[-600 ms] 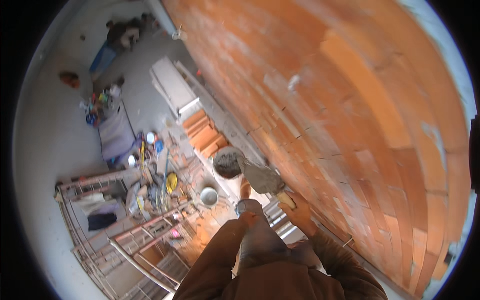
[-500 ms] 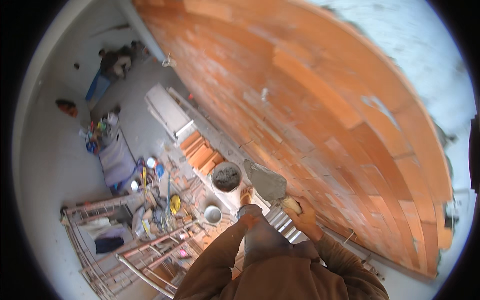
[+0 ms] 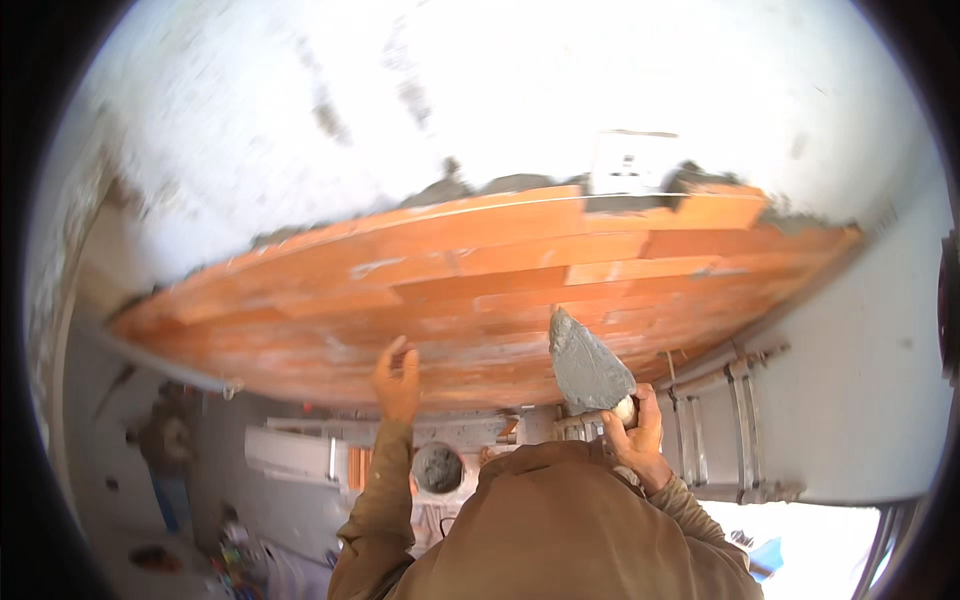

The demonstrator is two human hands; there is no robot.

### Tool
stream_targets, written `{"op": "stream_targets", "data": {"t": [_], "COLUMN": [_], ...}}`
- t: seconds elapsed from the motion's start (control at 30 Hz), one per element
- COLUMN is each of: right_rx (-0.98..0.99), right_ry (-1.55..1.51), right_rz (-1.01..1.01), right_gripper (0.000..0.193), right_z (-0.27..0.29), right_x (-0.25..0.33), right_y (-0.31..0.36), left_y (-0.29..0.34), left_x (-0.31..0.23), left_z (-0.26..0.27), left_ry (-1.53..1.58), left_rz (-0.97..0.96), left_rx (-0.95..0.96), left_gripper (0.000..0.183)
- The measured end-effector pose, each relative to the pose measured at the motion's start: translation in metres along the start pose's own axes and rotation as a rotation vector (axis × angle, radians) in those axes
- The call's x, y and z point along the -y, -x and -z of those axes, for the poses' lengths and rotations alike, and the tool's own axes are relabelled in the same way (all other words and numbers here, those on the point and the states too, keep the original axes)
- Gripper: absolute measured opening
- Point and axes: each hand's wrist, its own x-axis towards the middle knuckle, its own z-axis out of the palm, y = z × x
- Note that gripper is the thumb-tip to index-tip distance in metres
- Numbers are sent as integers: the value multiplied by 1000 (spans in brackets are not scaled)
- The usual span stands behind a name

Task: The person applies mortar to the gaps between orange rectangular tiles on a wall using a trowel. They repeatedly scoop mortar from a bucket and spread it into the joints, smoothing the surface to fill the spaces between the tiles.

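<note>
My right hand (image 3: 640,438) is closed round the handle of a trowel (image 3: 590,365), whose blade points up and left and carries grey mortar. Behind the blade rises a wall of orange brick tiles (image 3: 470,285). My left hand (image 3: 398,385) is raised in front of the same wall, thumb and fingers apart, with nothing visible in it; I cannot tell whether it touches the tiles. Along the top tile course, grey mortar clumps (image 3: 440,190) meet the white plaster, and a pale line runs along the edge.
Below, between my arms, stands a bucket of grey mortar (image 3: 437,467). A long pale board (image 3: 290,455) lies to its left. A white wall box (image 3: 632,165) interrupts the top tile row. On the right a metal ladder-like frame (image 3: 745,425) is near the wall. A person (image 3: 165,435) is far left.
My view has swung from the floor up to the tiled wall. My left arm, earlier low near my leg, is now raised toward the tiles. The loaded trowel stays in my right hand.
</note>
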Motion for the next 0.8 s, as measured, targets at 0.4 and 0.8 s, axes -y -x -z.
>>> {"op": "stream_targets", "data": {"t": [0.4,0.8], "right_rx": [-618,-452], "right_ry": [326,760], "right_rz": [-182,-76], "right_gripper": [42,56], "right_z": [66,57], "right_x": [42,82], "right_y": [-4,-33], "left_y": [-124,-139], "left_x": [-232,-236], "left_z": [-73,-89], "left_ry": [-364,-434], "left_rz": [-1204,-1293], "left_rx": [-85,-2], "left_gripper": [31,11]}}
